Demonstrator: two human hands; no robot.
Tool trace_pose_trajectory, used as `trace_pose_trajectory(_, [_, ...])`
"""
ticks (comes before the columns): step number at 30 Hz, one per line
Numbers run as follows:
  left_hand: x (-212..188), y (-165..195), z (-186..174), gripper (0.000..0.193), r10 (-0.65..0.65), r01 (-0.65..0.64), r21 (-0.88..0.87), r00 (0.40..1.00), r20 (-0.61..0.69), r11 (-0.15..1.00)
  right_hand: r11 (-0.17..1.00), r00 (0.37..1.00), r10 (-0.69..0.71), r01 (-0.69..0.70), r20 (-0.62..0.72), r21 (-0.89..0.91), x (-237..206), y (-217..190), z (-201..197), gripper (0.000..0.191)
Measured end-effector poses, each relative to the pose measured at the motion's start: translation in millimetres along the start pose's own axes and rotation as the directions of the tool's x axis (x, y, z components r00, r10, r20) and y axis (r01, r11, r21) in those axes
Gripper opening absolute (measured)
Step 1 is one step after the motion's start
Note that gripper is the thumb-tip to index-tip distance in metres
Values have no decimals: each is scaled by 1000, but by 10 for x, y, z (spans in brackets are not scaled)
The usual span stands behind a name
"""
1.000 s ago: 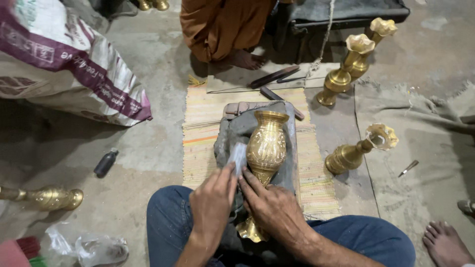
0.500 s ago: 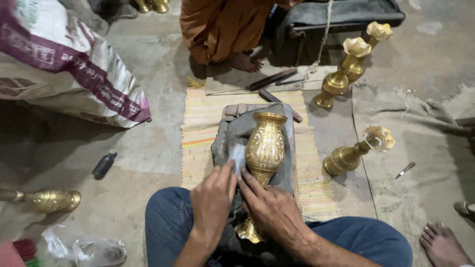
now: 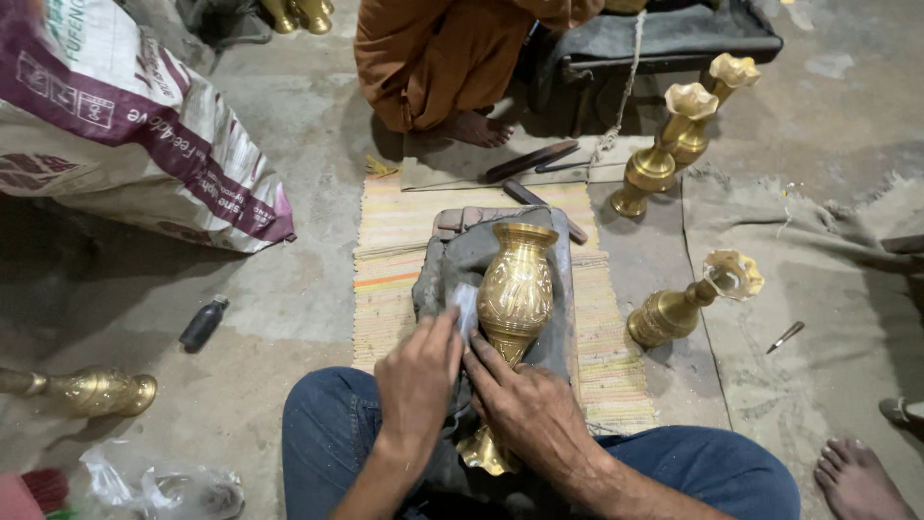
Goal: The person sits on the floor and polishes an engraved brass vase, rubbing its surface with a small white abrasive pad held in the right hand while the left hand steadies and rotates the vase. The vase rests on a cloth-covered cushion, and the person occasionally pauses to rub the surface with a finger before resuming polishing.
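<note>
Head view — both hands (image 3: 481, 395) grip brass vase (image 3: 513, 299), mat edges (image 3: 385, 289) flanking.

The light here is soft and rather dim, falling from above with no hard beam. The engraved golden brass vase (image 3: 515, 289) catches a pale sheen along its belly, and the flared brass vase with a glassy rim (image 3: 688, 300) glints brightly at its mouth. Deep shadow pools under the white and maroon woven sack (image 3: 125, 125) at left. The grey concrete floor (image 3: 289, 289) looks flat and muted. Edges bow slightly outward; the near corners are soft.
</note>
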State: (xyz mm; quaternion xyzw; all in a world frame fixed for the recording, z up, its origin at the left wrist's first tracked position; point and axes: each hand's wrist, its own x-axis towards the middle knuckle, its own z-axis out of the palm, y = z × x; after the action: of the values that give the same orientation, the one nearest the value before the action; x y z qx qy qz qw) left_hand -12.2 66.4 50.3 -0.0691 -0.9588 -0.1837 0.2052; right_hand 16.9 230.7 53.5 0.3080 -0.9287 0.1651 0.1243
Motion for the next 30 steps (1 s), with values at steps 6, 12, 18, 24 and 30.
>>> trace_pose_trajectory(6, [117, 59, -39, 30, 24, -25, -37, 1000, -14, 999, 1000, 1000, 12, -13, 8, 18, 0, -7, -39, 57])
trace_pose_trajectory(12, [-151, 35, -105, 29, 32, -34, -37, 998, -47, 999, 1000, 1000, 3, -3, -3, -13, -11, 12, 8, 56])
trace_pose_trajectory(18, [222, 39, 64, 31, 21, -21, -17, 1000, 10, 1000, 1000, 1000, 8, -8, -1, -4, -7, -14, -39, 56])
trace_pose_trajectory(24, [-210, 58, -140, 29, 4, -4, -26, 1000, -18, 1000, 999, 1000, 21, -21, 17, -33, -40, 27, -2, 53])
trace_pose_trajectory(30, [126, -15, 120, 32, -10, 10, 15, 999, 37, 1000, 1000, 1000, 16, -16, 2, -27, -3, 3, 15, 55])
